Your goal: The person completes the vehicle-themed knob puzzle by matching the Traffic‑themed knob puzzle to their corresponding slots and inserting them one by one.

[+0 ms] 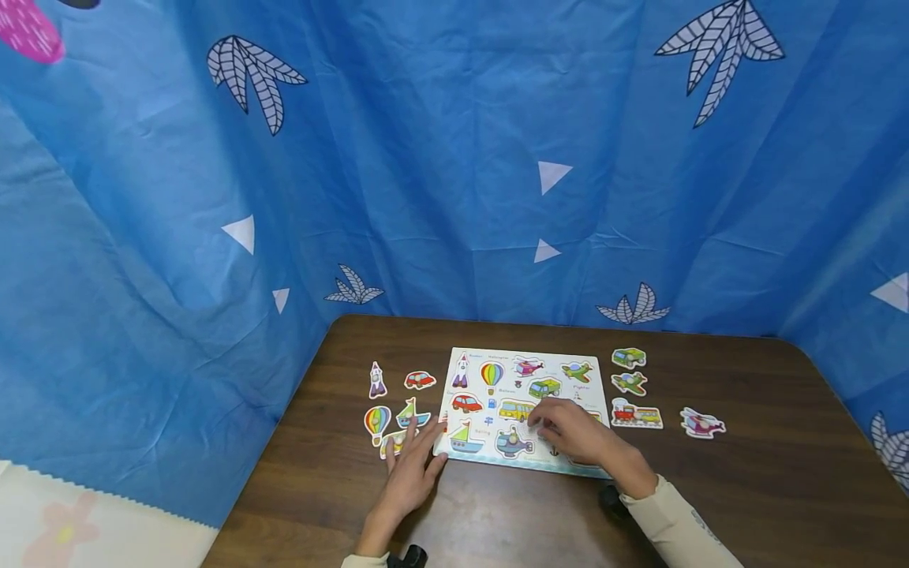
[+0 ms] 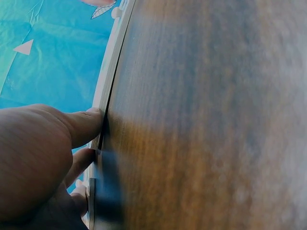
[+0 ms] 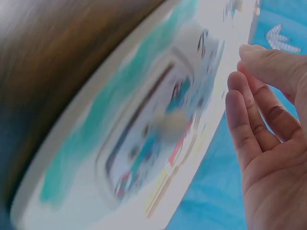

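Observation:
My left hand (image 1: 412,473) lies at the lower left corner of a white picture puzzle board (image 1: 547,468), thumb on its edge and fingers spread. Some of its fingertips overlap a yellow bus piece (image 1: 388,446). Over the board's lower middle hovers my right hand (image 1: 578,430), fingers loosely bent, with nothing visible between thumb and fingertips in the right wrist view. Close to those fingers are the printed bus (image 1: 516,409) and a submarine piece (image 1: 513,443) set in the board. A knobbed ship piece (image 3: 139,148) sits in the board's near right part, mostly hidden by my right arm in the head view.
Left of the board lie a rocket (image 1: 377,380), red car (image 1: 420,380), balloon (image 1: 377,422) and sailboat (image 1: 412,415). To its right are a green truck (image 1: 629,358), plane (image 1: 630,383), train (image 1: 636,416) and helicopter (image 1: 701,424). Blue curtain (image 1: 454,158) surrounds the brown table (image 1: 767,489).

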The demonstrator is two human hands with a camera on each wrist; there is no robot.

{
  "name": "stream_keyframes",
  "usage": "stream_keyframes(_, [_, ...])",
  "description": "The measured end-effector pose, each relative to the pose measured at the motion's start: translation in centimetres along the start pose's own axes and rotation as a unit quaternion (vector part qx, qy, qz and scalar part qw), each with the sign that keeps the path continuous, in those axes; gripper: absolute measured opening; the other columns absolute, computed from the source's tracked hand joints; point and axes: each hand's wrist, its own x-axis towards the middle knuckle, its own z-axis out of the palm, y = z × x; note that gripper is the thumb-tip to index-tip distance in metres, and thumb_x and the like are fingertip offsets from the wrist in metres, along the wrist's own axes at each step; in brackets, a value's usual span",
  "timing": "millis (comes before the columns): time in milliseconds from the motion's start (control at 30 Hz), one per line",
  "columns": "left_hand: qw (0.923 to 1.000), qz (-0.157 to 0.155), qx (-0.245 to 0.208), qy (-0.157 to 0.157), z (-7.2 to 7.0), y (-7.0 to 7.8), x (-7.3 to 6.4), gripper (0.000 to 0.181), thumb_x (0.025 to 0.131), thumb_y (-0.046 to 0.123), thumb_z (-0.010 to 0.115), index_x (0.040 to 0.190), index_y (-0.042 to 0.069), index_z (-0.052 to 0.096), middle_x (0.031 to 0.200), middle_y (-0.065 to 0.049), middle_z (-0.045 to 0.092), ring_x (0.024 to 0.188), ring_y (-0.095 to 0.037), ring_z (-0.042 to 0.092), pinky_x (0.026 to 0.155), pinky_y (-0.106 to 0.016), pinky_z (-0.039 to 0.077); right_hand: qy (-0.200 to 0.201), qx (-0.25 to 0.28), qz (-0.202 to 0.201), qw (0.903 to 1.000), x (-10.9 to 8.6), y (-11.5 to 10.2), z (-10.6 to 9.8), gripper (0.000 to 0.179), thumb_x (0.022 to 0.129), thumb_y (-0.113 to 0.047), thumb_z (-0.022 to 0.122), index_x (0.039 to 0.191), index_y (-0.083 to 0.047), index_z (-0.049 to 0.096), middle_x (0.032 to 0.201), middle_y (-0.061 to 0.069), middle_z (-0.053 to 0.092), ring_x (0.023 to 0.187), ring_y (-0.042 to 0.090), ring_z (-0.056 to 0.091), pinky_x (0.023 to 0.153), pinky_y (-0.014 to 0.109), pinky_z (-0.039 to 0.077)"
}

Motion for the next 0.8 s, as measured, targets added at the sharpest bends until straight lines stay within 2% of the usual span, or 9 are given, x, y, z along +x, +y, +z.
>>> stream_keyframes(233, [1.0000,-0.002,-0.001,-0.002,0.0,0.0,0.0,0.046,0.097,0.017,0.063,0.143,0.015,0.055,0.155,-0.010,0.047,0.151,-0.044,0.020,0.109,-0.074,0.003,0.027,0.012,0.009,0.9995,-1.5,2.1,-1.2,0.014,0.087,-0.003,0.074,0.099,-0.010,0.072,0.090,-0.004,0.067,0.075,0.003,0.051,0.068,0.025,0.049])
stream_keyframes(500, [1.0000,0.001,-0.003,0.002,0.1,0.0,0.0,0.046,0.097,0.016,0.063,0.143,0.015,0.055,0.155,-0.010,0.047,0.151,-0.045,0.021,0.109,-0.074,0.004,0.040,0.011,0.040,0.9984,-3.1,4.1,-2.7,0.015,0.087,-0.003,0.074,0.099,-0.013,0.073,0.095,-0.004,0.069,0.081,0.007,0.056,0.073,0.028,0.053])
stream_keyframes(633, [1.0000,0.002,-0.004,0.005,0.0,0.1,-0.1,0.046,0.097,0.016,0.063,0.142,0.014,0.055,0.154,-0.010,0.047,0.151,-0.045,0.021,0.109,-0.074,0.004,0.041,0.010,0.065,0.9970,-4.0,4.9,-3.4,0.013,0.088,-0.004,0.072,0.098,-0.013,0.073,0.096,-0.004,0.068,0.081,0.006,0.055,0.071,0.027,0.051])
stream_keyframes(800, [1.0000,-0.001,-0.006,0.005,0.0,0.1,-0.1,0.046,0.097,0.016,0.063,0.142,0.014,0.055,0.155,-0.010,0.047,0.151,-0.045,0.021,0.109,-0.075,0.003,0.066,0.011,0.073,0.9951,-5.4,6.1,-3.9,0.016,0.087,0.002,0.071,0.096,-0.011,0.072,0.091,-0.004,0.066,0.077,0.004,0.050,0.067,0.025,0.048])
